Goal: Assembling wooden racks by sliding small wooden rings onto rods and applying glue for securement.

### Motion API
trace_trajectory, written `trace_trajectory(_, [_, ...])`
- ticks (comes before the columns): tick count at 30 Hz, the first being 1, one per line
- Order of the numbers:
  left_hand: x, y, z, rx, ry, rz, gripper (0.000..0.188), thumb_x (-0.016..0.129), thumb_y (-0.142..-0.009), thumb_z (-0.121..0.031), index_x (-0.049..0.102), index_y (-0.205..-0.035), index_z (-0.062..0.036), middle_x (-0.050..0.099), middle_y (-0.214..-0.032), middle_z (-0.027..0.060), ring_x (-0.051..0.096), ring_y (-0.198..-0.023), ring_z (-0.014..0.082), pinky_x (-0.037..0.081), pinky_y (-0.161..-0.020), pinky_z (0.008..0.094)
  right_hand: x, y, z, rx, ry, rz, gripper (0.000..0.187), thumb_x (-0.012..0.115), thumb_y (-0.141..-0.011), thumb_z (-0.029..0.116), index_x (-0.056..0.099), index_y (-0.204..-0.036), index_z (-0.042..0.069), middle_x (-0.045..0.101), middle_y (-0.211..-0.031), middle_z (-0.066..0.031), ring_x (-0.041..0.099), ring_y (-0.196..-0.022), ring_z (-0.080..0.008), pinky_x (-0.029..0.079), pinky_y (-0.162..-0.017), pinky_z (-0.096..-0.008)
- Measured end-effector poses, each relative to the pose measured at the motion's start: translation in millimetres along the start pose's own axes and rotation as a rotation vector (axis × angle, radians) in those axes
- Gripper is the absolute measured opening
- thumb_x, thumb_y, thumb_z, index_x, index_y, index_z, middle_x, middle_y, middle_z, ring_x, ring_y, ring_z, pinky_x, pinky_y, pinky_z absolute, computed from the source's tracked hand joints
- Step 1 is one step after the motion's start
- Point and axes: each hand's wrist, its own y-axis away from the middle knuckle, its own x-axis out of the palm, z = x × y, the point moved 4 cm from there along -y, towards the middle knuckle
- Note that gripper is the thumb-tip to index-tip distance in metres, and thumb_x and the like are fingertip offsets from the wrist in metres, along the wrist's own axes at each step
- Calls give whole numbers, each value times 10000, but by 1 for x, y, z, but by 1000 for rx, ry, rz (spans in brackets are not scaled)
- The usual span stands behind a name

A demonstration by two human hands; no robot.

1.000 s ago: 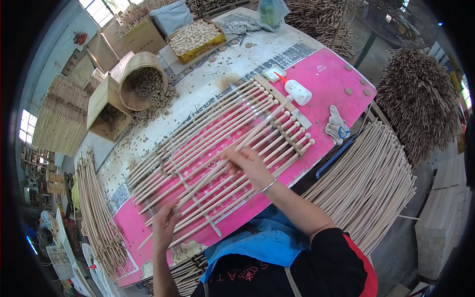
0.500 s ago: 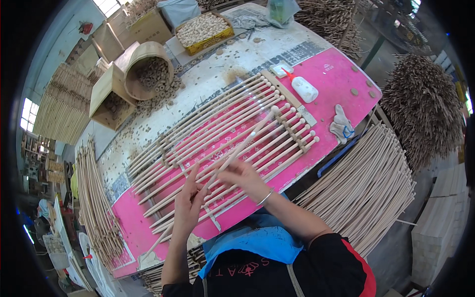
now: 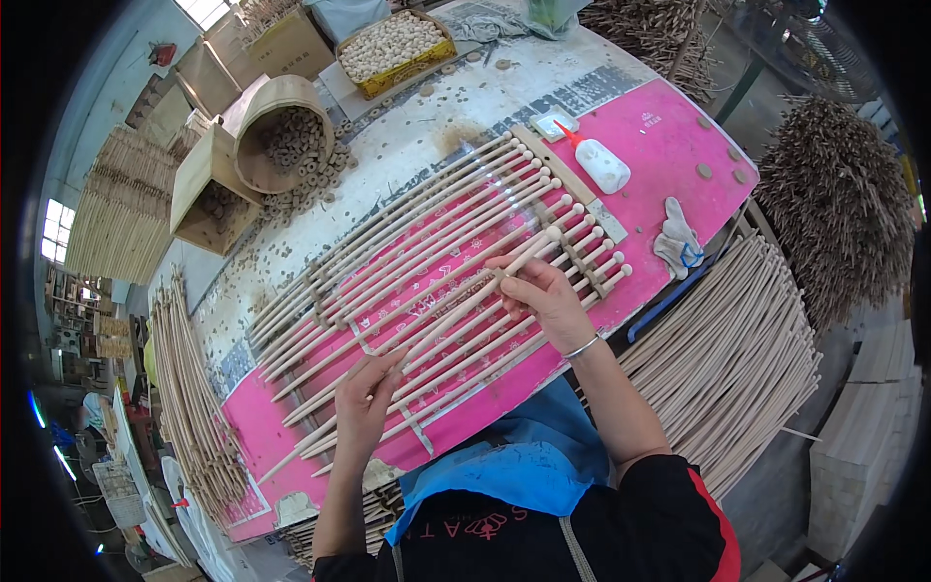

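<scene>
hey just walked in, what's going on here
A person is holding one long wooden stick in both bare hands, slanted over a pink mat. The right hand grips it just below its round knob, while the left hand holds it farther down. Beneath it, other knobbed sticks lie side by side in a row. A white bottle with a red tip and a glove lie beyond the knobbed ends.
</scene>
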Motion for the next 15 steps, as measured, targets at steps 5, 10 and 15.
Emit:
trace_trajectory(5, [5,-13,-6,79,-121,-31,285,661,-941,37,727,-1214,-8,707,-986,115,687,-866,191,529,-777,281,-35,-11,-15,87,196,-84,360,724,-1000,267,670,-1282,50,666,-857,17,600,-682,-33,474,-565,-173])
trace_trajectory(10, [12,-29,-4,93,-117,-20,293,676,-920,50,734,-1201,-10,705,-978,111,686,-865,201,537,-779,294,-27,-9,8,77,104,-44,273,744,-989,287,701,-1083,34,645,-792,37,568,-619,-21,429,-526,-167])
trace_trajectory(15, [20,-48,9,88,-109,-10,288,675,-926,52,732,-1203,-6,695,-972,106,679,-863,197,536,-774,291,-49,-27,8,18,390,-174,289,744,-984,302,701,-973,16,635,-714,26,562,-598,-48,451,-541,-227])
